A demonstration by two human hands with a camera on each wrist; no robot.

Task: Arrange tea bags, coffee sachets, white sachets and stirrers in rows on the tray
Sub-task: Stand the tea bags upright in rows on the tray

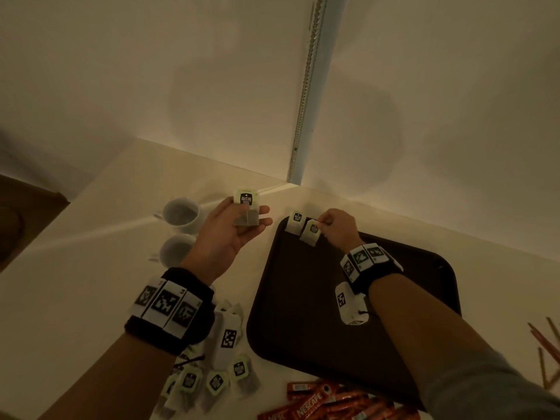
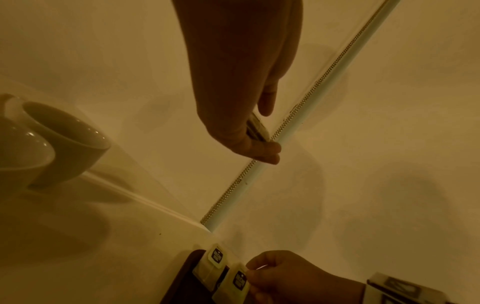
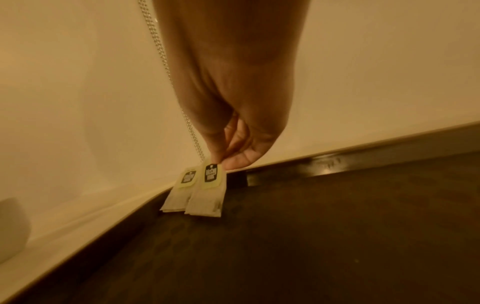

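Observation:
A dark brown tray (image 1: pixel 303 313) lies on the pale counter. One tea bag (image 1: pixel 295 222) (image 3: pixel 180 191) rests in the tray's far left corner. Beside it my right hand (image 1: pixel 336 230) pinches the top of a second tea bag (image 1: pixel 311 233) (image 3: pixel 207 191) whose lower end touches the tray. My left hand (image 1: pixel 233 228), palm up and left of the tray, holds a third tea bag (image 1: pixel 246 212) with its green tag against the fingers. In the left wrist view that tea bag (image 2: pixel 257 128) shows edge-on under the thumb.
Two white cups (image 1: pixel 181 213) (image 1: pixel 175 250) stand left of my left hand. Several loose tea bags (image 1: pixel 212 380) lie near the front, red coffee sachets (image 1: pixel 327 401) at the front edge, wooden stirrers (image 1: pixel 545 344) at the right. Walls meet just behind the tray.

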